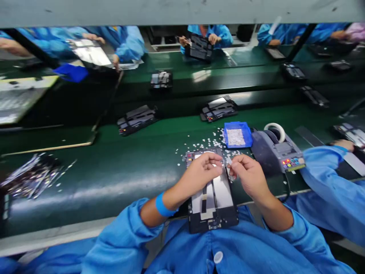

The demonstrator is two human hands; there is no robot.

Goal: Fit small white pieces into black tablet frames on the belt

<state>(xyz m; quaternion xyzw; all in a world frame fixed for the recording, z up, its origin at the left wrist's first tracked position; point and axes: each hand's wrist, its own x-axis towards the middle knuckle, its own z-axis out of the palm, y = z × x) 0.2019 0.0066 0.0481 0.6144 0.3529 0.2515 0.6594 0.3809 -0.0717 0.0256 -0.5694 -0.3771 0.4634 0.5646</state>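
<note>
A black tablet-like device frame (212, 207) with white inner panels lies in front of me, its near end over the belt's edge against my blue coat. My left hand (203, 171) rests on its far end, fingers curled and pinching a small pale piece. My right hand (247, 173) is beside it, fingertips pinched on a small white piece (229, 161) just above the frame. Several tiny white bits (199, 146) lie scattered on the green belt beyond my hands.
A blue tray (238, 135) of white bits sits just beyond, next to a grey tape dispenser (281, 150). Other black frames (137, 119) (218, 108) lie on the green conveyor (114, 167). A co-worker's blue sleeve (333, 182) is at right; more workers sit across.
</note>
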